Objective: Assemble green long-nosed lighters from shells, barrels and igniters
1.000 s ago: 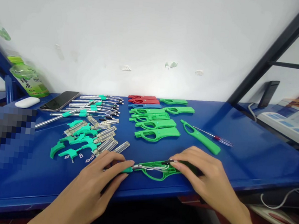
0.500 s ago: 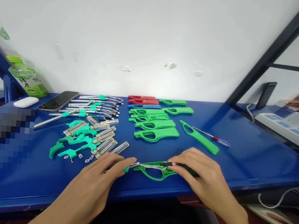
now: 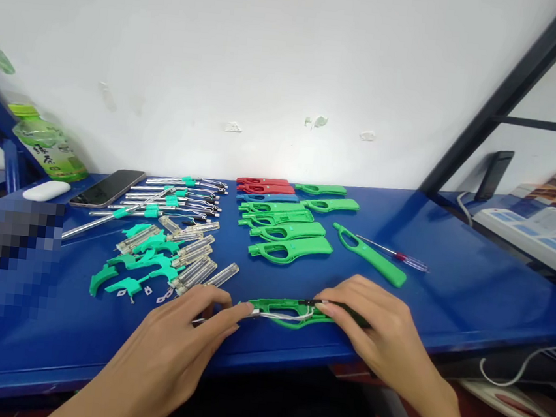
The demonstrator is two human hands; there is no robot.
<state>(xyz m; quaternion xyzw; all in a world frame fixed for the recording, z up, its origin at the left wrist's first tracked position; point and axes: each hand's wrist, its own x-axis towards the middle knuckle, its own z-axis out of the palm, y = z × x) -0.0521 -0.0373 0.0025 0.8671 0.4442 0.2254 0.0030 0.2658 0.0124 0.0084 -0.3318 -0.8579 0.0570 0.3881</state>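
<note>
A green lighter shell half lies at the table's front edge, its hollow side up and tilted. My left hand pinches a metal lighter tube at the shell's narrow end; most of the tube is hidden by the fingers. White wires run from the tube across the trigger opening to a small black igniter. Thumb and fingers of my right hand are closed on the igniter and the shell's wide handle part, which they largely cover.
Teal triggers, clear fuel tanks and wired metal tubes lie left. Green shells, red shells and a blue one stand behind. A screwdriver lies right, a phone and bottle far left.
The shell has tipped, and its trigger opening looks narrower. The igniter sits a little further left in the shell, and the wires bow out more. Both hands keep their grip.
</note>
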